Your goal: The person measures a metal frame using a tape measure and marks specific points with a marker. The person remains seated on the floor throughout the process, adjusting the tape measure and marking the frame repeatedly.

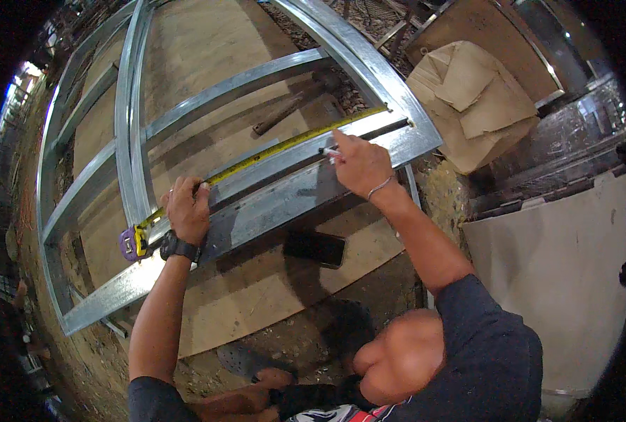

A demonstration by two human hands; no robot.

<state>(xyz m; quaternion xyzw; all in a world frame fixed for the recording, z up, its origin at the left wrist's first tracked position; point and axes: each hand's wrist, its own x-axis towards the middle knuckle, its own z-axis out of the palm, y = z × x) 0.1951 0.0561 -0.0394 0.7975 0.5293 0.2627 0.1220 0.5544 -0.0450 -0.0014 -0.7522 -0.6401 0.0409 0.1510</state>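
A metal frame of shiny square tubing lies before me. Along its near double bar runs the yellow blade of a tape measure, stretched toward the right corner. The purple and yellow tape measure case rests at the left end of the blade. My left hand is closed over the bar, its fingers pressing on the blade near the case. In my right hand I pinch a slim white and pinkish marker, its dark tip pointing left over the gap between the bars. My right index finger reaches to the blade.
A hammer lies inside the frame on a brown board. Below the near bar sits a dark phone. Folded cardboard lies past the right corner, beside a pale flat sheet.
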